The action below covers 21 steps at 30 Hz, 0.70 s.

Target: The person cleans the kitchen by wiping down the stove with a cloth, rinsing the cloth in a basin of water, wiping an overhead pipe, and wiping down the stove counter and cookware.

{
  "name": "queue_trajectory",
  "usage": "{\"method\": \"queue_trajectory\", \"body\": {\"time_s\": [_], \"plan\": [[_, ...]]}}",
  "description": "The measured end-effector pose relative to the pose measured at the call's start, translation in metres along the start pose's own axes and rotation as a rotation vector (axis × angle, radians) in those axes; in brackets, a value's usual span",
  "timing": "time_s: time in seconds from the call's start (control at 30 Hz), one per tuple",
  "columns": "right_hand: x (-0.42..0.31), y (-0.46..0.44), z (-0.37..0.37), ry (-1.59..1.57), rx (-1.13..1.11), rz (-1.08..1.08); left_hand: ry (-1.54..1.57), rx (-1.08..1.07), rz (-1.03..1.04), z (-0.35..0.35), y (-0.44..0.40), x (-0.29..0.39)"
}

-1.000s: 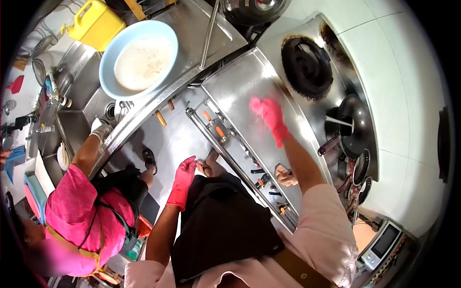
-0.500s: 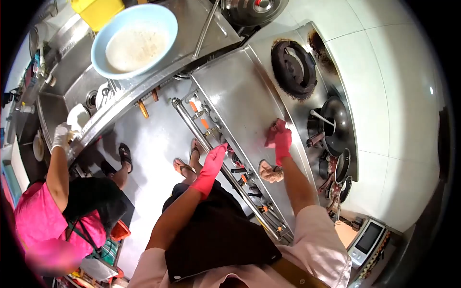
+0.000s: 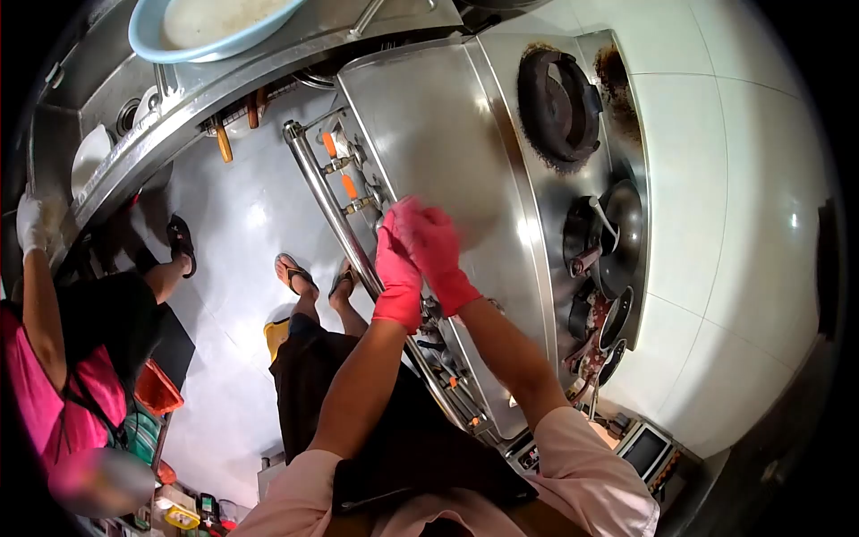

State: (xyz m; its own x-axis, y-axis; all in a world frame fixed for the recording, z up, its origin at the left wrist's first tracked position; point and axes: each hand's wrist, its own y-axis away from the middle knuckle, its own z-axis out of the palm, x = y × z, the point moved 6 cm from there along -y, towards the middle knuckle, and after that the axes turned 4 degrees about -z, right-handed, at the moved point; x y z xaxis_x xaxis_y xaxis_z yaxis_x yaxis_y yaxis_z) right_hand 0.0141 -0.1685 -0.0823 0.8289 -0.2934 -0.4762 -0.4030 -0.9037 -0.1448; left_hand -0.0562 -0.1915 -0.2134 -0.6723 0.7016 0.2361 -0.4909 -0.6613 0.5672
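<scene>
My left hand (image 3: pixel 396 273), in a pink rubber glove, is closed and raised against my right hand (image 3: pixel 434 246), gloved the same way. They meet above the front edge of the steel stove top (image 3: pixel 447 134). Bunched between the fingers is a pinkish cloth (image 3: pixel 412 211), blurred and mostly covered by the gloves. Below my hands runs the steel front rail (image 3: pixel 322 183), with orange-handled gas valves (image 3: pixel 349 186) beside it. The brown rag seen earlier on the stove is out of sight, perhaps behind my right forearm.
A black burner ring (image 3: pixel 559 109), a wok (image 3: pixel 624 237) and several small pans (image 3: pixel 616 318) line the stove's back. At left, a co-worker's gloved hand (image 3: pixel 31 224) is at the sink by a white dish (image 3: pixel 92 159). A blue basin (image 3: pixel 210 49) stands on the counter.
My right hand has left the stove surface with the cloth and come left to meet my left hand. My view has shifted, and the co-worker and basin now sit nearer the frame's edge.
</scene>
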Motion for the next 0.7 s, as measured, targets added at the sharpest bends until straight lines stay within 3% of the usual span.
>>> {"method": "queue_trajectory", "body": {"time_s": [0.1, 0.2, 0.27, 0.33, 0.43, 0.53, 0.63, 0.7], "plan": [[-0.014, 0.018, 0.011, -0.092, -0.121, -0.034, -0.777, -0.315, -0.032, 0.007, -0.019, 0.020], [-0.003, 0.032, -0.009, -0.469, -0.033, 0.164, 0.486, -0.332, -0.230, 0.006, 0.006, 0.011], [0.043, 0.048, -0.012, -0.673, -0.050, 0.283, 0.478, -0.145, -0.140, -0.019, -0.006, 0.000], [0.058, 0.061, -0.034, -1.046, -0.037, 0.766, 0.500, 0.071, -0.106, -0.005, 0.004, 0.013], [0.093, 0.074, -0.055, -1.114, 0.101, 0.826, 0.541, 0.034, -0.099, -0.018, 0.000, 0.005], [0.110, 0.087, -0.061, -1.069, 0.117, 0.836, 0.485, 0.096, -0.132, -0.022, 0.009, 0.005], [0.123, 0.101, -0.033, -0.509, 0.067, 0.542, 0.366, 0.112, -0.167, -0.029, 0.009, 0.004], [0.095, 0.087, -0.016, -0.337, 0.032, 0.354, 0.288, 0.110, -0.165, -0.034, 0.009, 0.002]]}}
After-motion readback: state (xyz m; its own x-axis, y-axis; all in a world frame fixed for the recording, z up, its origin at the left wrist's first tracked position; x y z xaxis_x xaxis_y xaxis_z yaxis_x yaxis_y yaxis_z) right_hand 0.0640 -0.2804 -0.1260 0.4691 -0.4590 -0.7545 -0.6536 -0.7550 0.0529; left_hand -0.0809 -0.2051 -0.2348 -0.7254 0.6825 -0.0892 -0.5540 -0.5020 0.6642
